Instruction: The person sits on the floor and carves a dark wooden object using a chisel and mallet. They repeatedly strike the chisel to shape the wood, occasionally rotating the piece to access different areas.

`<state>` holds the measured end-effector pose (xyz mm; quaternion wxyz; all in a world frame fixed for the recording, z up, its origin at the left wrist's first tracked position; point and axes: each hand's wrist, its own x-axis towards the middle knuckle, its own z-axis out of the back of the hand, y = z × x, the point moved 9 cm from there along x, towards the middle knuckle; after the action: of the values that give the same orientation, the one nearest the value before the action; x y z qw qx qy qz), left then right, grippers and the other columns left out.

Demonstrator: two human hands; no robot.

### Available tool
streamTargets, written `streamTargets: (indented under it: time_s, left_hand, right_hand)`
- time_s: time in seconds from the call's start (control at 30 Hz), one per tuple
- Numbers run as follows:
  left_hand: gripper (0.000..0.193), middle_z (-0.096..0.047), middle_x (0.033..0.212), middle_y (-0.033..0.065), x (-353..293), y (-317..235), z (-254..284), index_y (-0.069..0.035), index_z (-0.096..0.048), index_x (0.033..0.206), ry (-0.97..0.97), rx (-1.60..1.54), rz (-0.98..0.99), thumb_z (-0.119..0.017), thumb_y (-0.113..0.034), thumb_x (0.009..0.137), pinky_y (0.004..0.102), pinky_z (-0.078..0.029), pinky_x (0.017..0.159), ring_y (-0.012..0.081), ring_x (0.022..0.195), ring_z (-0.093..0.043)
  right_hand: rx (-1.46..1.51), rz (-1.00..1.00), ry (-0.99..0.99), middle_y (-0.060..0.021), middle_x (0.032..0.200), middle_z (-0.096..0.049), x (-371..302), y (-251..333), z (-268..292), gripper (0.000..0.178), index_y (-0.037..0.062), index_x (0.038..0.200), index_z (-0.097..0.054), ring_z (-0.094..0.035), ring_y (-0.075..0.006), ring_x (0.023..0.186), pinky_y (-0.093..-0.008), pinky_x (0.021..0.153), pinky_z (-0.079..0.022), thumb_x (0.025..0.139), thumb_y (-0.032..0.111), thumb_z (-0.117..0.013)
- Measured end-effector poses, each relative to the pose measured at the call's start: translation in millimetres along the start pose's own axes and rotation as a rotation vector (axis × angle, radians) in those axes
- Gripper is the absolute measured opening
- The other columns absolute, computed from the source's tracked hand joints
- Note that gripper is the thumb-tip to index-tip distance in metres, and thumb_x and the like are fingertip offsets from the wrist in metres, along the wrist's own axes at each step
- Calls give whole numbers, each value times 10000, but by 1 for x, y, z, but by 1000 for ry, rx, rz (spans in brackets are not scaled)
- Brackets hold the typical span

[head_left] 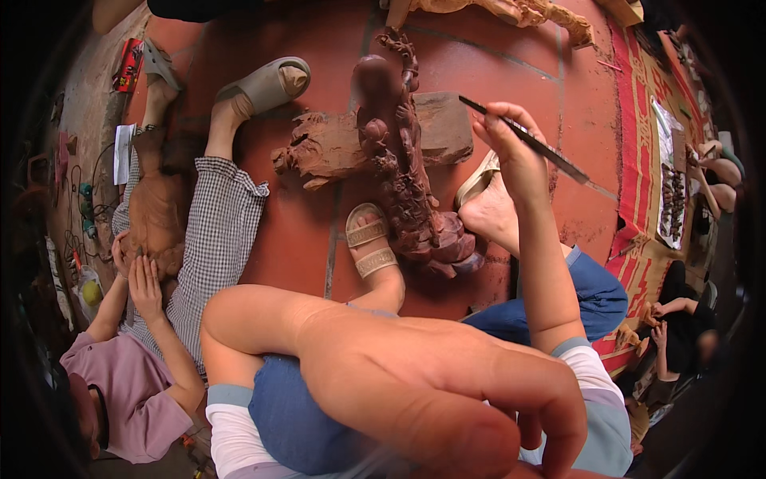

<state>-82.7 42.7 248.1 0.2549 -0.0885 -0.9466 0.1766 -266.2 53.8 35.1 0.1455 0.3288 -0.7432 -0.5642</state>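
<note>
My right hand [519, 148] is raised, pinching a slim dark file [550, 153] that slants down to the right. It is apart from the carving. My left hand [431, 375] is large and close in front, reaching across to the right with its fingers loosely bent and the thumb apart from them. Nothing shows in it, though its fingertips are partly hidden. Between my sandalled feet is a dark reddish wood carving [399, 160], densely cut with rounded and leafy shapes. Its upper part leans across a rough wood block [447, 128], and neither hand touches it.
At left, a person in a pink shirt [128, 391] holds a brown wooden figure [155, 207]. Another carving [511, 12] lies at the far edge of the red tile floor [311, 128]. To the right are a red and tan mat [630, 144], a tray of small tools [672, 199] and other people.
</note>
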Motion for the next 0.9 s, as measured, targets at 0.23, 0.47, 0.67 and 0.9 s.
streamTargets:
  time_s: [0.23,0.47,0.67,0.9]
  left_hand:
    - [619,-594,1059,131,-16,-10,28,27,-572,1097,-105,-197,44,-504,-572,954,326,-434,905,205,1016,-560]
    - [654,-587,1123,208,-16,-24,57,1,-574,1038,-304,39,69,-434,-632,957,370,-442,923,257,1041,-575]
    - [471,-453,1359,117,-133,-46,204,-71,-434,1349,-1274,1042,-42,-646,-143,935,343,-463,981,187,1183,-494]
    - [949,-304,1470,192,-157,-23,257,-91,-186,1543,-1330,1548,204,-786,-198,815,414,-351,1118,299,1353,-379]
  right_hand:
    - [44,-80,100,-112,1075,-643,68,-36,-52,230,-6,1140,-578,-669,-204,1031,-285,928,-547,927,59,-634]
    - [30,-17,35,-70,1045,-674,72,-56,-68,181,33,1029,-674,-632,-138,997,-259,903,-473,864,88,-722]
    - [62,-107,32,-67,1014,-684,83,-70,-58,172,32,1012,-687,-629,-131,955,-250,888,-475,844,56,-715]
    - [19,-74,-21,-31,893,-674,74,-55,-85,169,21,991,-673,-624,-110,830,-236,789,-481,835,36,-737]
